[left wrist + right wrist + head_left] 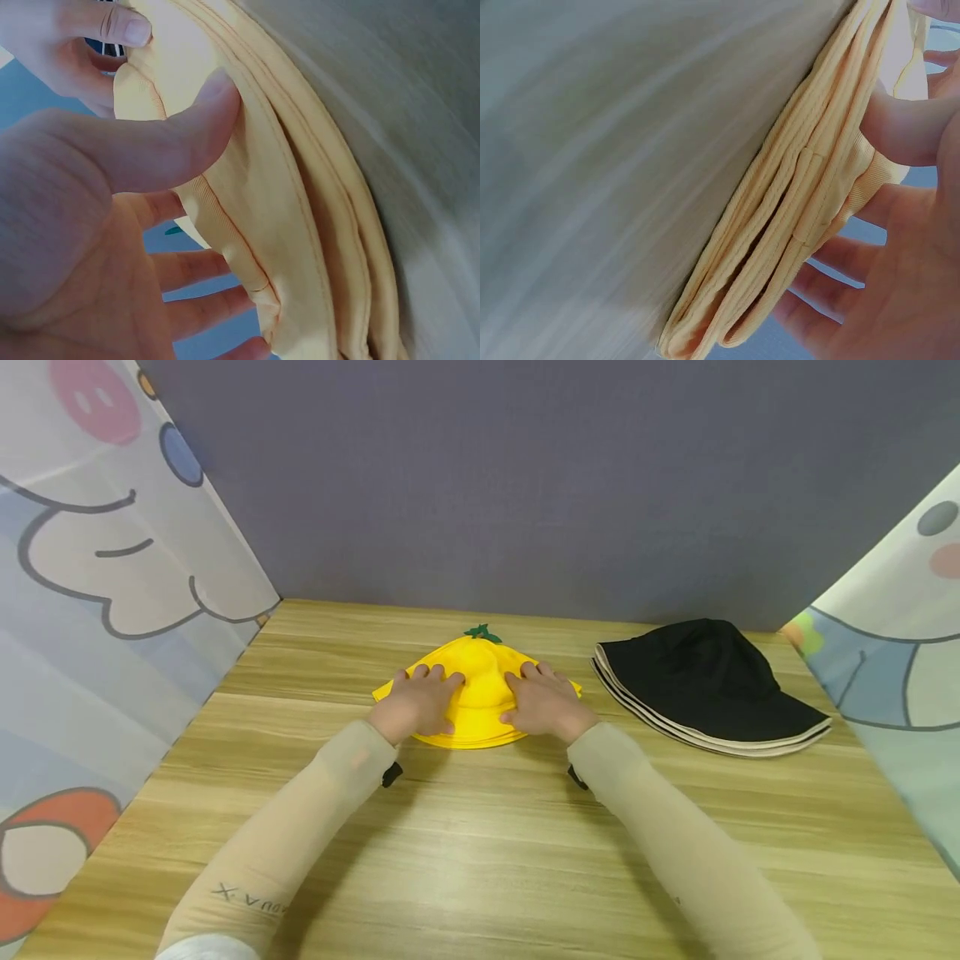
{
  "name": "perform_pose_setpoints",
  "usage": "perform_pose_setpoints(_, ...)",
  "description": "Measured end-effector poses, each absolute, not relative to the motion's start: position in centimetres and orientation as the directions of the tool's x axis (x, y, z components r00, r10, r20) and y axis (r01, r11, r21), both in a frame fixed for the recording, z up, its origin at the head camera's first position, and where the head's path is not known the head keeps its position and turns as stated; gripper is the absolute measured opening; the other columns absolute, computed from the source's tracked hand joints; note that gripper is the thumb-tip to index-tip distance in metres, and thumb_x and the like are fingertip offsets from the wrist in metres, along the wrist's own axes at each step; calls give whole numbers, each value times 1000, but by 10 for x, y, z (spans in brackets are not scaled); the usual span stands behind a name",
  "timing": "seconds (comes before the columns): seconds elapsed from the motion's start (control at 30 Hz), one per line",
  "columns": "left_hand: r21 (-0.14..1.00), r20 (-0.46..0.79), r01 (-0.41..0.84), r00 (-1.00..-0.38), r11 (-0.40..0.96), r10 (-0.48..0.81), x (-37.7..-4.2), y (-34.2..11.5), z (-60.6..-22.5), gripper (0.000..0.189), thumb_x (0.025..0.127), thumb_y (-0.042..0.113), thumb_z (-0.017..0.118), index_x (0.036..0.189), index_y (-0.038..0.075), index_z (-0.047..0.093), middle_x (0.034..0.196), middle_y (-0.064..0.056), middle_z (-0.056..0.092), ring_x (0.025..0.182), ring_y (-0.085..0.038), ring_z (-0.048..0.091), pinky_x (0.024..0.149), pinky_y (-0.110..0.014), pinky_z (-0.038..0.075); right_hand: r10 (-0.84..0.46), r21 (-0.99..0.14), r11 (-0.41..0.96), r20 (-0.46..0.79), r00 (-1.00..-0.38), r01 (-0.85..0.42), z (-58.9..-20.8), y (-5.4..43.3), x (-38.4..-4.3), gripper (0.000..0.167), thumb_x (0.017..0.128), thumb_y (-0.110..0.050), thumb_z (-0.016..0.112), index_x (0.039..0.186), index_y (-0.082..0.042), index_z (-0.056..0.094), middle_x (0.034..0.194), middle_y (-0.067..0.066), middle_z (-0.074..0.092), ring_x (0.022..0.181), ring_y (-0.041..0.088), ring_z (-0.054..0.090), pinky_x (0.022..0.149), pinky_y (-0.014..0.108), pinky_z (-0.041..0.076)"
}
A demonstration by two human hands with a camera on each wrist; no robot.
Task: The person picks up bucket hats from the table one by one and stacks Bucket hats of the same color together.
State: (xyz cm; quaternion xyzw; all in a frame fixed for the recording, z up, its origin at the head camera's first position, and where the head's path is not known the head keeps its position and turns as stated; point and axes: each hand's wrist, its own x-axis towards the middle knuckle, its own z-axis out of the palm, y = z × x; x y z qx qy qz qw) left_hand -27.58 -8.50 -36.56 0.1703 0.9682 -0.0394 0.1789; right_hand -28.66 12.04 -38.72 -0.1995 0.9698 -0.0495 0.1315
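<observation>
A yellow bucket hat (pixel 477 681) with a green leaf-shaped piece (pixel 483 633) on top lies on the wooden table, its lower edge showing several stacked brim layers. My left hand (pixel 422 700) rests over its left side, fingers spread on the crown. In the left wrist view, the left thumb (pixel 187 142) lies along the yellow brim (pixel 277 202). On the hat's right side rests my right hand (pixel 545 700), also with spread fingers. The right wrist view shows the right thumb (pixel 904 127) against the fabric above the layered brim edges (pixel 780 217).
To the right lies a black bucket hat (pixel 701 681) with several cream-edged brim layers. A grey panel (pixel 525 485) stands along the table's back edge. Cartoon-printed sheets hang at the left (pixel 97 568) and right (pixel 915 652). Bare wooden table (pixel 480 860) stretches in front of the yellow hat.
</observation>
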Motion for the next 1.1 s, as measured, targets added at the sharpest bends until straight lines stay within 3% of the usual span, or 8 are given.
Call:
perform_pose_setpoints(0.67,54,-357,284,-890,957,284,-302,-103,-370,85,91,36,78,160,24,31,160,-14,29,147,-39,25,115,-63,21,-345,-204,932,-253,-904,-299,-391,101,-305,75,102,-46,56,162,-14,25,165,14,23,149,37,18,120,53,18)
perform_pose_setpoints(0.93,55,-366,280,-887,958,281,-302,-106,-365,85,91,34,78,160,22,30,162,-16,27,148,-40,22,115,-64,19,-385,-229,914,-236,-892,-334,-393,106,-310,78,101,-52,56,162,-15,25,164,14,25,150,38,20,119,55,21)
perform_pose_setpoints(1.1,86,-270,292,-914,953,304,-294,-109,-366,79,93,25,75,158,17,32,155,-19,36,145,-43,27,113,-65,21,-423,-307,886,-224,-878,-348,-385,113,-302,78,101,-47,59,162,-13,25,166,15,22,153,38,15,120,58,19)
